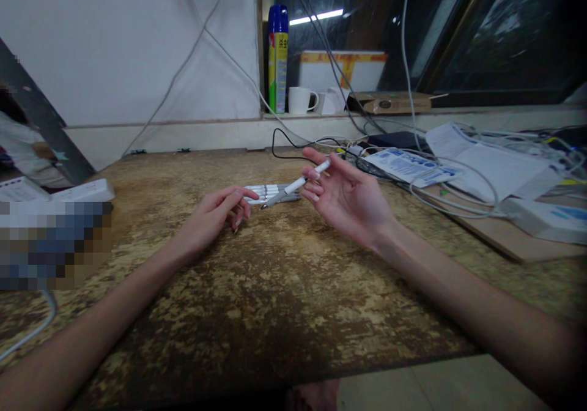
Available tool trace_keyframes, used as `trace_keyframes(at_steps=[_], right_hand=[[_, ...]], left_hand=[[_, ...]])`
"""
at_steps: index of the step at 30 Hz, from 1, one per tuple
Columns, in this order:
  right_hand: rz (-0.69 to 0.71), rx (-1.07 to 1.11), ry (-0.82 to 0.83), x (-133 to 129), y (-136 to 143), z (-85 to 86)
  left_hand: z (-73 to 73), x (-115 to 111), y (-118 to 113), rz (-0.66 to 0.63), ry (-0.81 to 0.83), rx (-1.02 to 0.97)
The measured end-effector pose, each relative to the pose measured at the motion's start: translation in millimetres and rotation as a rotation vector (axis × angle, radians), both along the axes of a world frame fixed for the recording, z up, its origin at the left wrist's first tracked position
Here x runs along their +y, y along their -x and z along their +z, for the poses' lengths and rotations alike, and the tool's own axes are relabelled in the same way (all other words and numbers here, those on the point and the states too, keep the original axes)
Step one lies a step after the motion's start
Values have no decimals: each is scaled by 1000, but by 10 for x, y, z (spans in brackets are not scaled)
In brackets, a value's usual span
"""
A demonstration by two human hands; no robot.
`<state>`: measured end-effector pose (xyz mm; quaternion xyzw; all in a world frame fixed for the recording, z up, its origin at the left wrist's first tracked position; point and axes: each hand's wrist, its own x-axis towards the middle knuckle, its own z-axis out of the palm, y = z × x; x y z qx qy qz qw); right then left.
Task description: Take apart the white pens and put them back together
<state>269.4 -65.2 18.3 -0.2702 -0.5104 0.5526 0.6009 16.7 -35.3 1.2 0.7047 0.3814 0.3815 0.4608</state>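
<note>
A white pen with a grey grip [295, 186] is held by its back end between the fingers of my right hand [351, 197], tilted with its tip down to the left. Behind and below it, several similar white and grey pens [270, 191] lie side by side on the worn wooden table [220, 301]. My left hand [222, 212] is at the left end of these pens, fingers loosely bent and apart, with nothing seen in its grasp; its fingertips overlap the pens' ends in the view.
Papers [495, 154], tangled cables and a white power strip [545, 218] lie at the right. On the sill stand a spray can [278, 62], a white mug [301, 100] and a white box [342, 71]. A blurred-out object [46, 246] is at the left edge.
</note>
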Motion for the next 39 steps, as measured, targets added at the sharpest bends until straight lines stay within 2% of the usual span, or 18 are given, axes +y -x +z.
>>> trace_keyframes(at_steps=[6,12,14,18,22,27,32,39], right_hand=[[-27,-9,-5,18,8,13],[31,120,32,45,39,-23],[21,98,25,50,43,-42],[-5,-124,-35,61,35,-92],[-17,-446,-152,41,39,-153],[75,-871,-378,-77,105,-201],[56,-1022,-554,-114,122,-212],[118,-1158,-539,-53,57,-249]], left_hand=[[15,-14,-10,-3,16,-5],[30,-41,-30,-15,3,-19],[28,-37,-31,-28,2,-18],[38,-39,-31,-56,7,-15],[76,-92,-44,-119,14,-27],[79,-163,-77,-223,29,86],[53,-137,-59,-309,-2,230],[116,-69,80,-348,-172,528]])
